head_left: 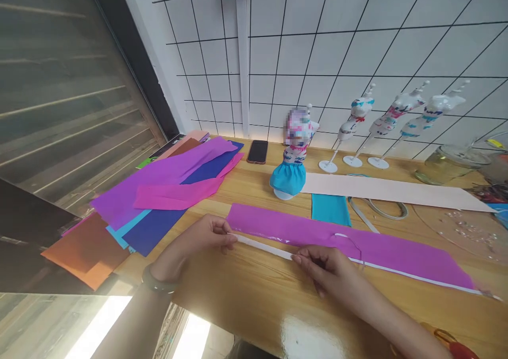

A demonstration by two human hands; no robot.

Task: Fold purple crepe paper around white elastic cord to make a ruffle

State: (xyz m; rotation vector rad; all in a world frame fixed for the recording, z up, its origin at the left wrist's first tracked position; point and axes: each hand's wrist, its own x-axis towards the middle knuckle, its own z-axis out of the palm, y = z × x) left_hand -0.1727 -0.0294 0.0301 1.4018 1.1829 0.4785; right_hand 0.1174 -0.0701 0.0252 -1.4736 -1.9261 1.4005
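A long purple fabric strip (317, 235) lies across the table. Along its near edge runs a narrow white strip (264, 247). My left hand (212, 233) pinches the white strip near the purple fabric's left end, thumb against fingers. Further right, my right hand (323, 266) pinches the same white strip, which is stretched between the two hands. A thin looped thread (349, 237) rests on the purple fabric beyond my right hand. Past the fabric stands a small mannequin (296, 150) in a patterned top and a blue gathered skirt.
Coloured fabric sheets (159, 189) are piled at the left, with a phone (257, 151) behind. Blue cloth (330, 209), a pale long strip (397, 190) and a tape roll (397, 211) lie beyond the purple fabric. Three mannequins and a glass jar (448, 164) stand back right.
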